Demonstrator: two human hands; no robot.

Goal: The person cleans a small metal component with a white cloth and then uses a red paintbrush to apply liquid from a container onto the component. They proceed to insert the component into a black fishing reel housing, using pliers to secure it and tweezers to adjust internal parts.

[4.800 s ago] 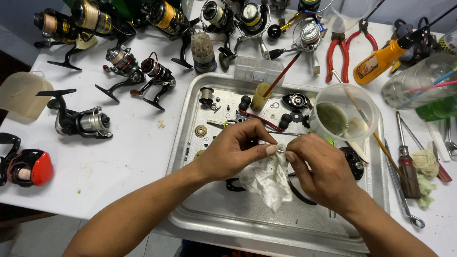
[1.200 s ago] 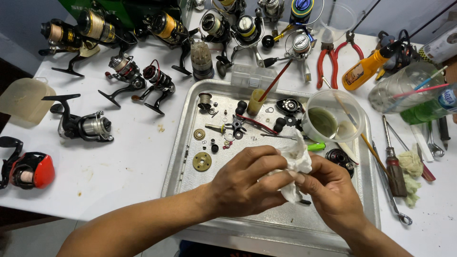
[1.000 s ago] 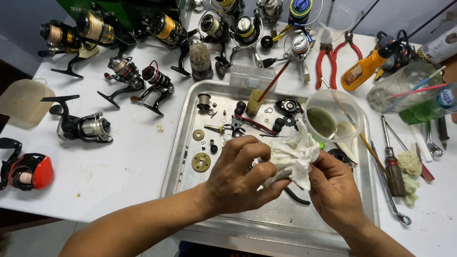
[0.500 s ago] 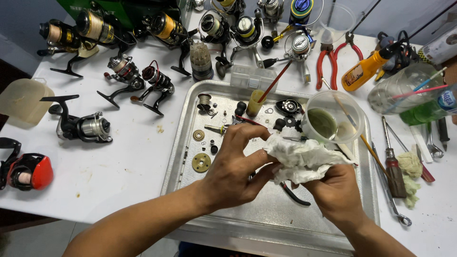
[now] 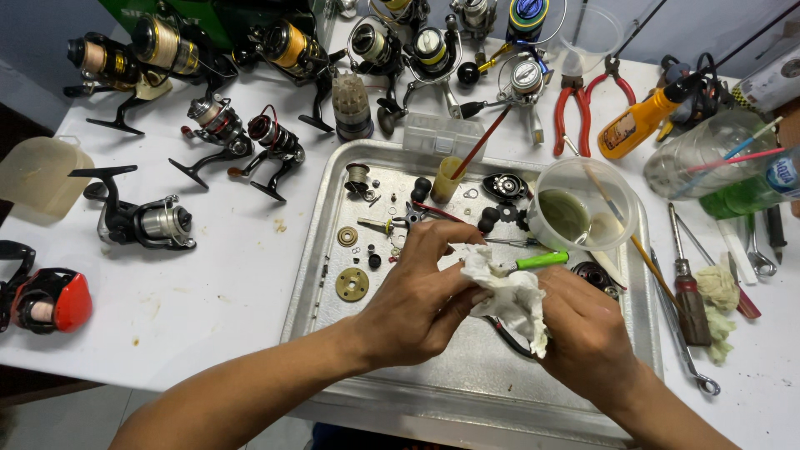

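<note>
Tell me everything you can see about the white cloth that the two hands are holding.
The white cloth is a small, crumpled rag, soft and thin-looking, with faint grey smudges. It is bunched between the left hand and the right hand, held just above the metal tray. Fingers of both hands pinch it, and its lower end hangs loose. Whether anything is wrapped inside cannot be seen.
</note>
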